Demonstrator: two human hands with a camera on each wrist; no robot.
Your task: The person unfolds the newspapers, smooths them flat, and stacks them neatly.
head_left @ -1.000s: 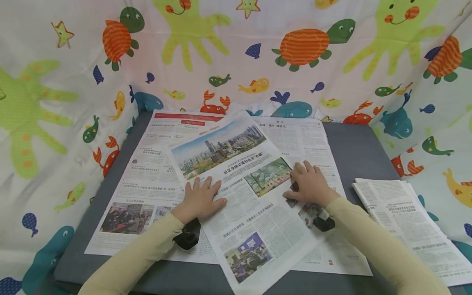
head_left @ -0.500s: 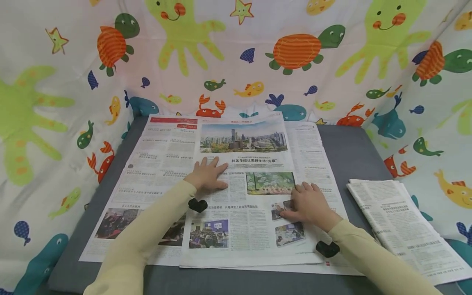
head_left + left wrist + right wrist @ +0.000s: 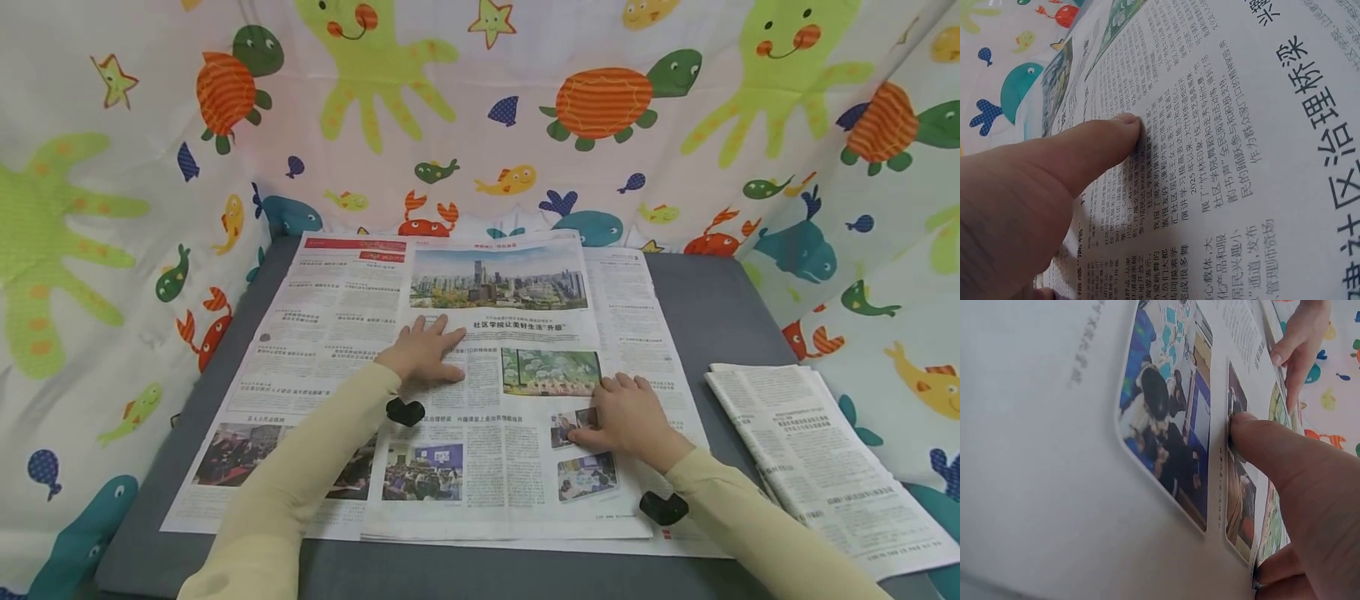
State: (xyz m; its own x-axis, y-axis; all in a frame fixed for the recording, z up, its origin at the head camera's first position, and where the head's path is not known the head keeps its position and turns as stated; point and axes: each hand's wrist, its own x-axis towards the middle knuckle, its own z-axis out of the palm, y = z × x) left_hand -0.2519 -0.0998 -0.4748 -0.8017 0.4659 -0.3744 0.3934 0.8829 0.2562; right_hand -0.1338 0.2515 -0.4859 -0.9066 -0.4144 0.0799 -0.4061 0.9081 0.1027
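A folded newspaper [image 3: 525, 333] with a city-skyline photo lies upright to me, on top of a wider spread newspaper [image 3: 300, 367]. My left hand [image 3: 423, 350] rests on the folded sheet's left side, fingers spread. In the left wrist view its thumb [image 3: 1097, 150] lies straight across the printed columns. My right hand [image 3: 630, 417] rests at the sheet's right edge, over part of a small photo [image 3: 587, 477] group. The right wrist view has its thumb [image 3: 1266, 437] flat on a picture, while the other fingers are partly hidden behind the hand.
A stack of folded newspapers [image 3: 817, 458] lies at the right, overhanging the front corner. The dark grey table [image 3: 705, 308] shows around the papers. A cloth printed with sea animals [image 3: 480, 100] stands behind and on both sides.
The folded newspaper has turned from a slant to straight, lined up over the spread one. Both hands turned it and came to rest; over the last half second almost nothing moved.
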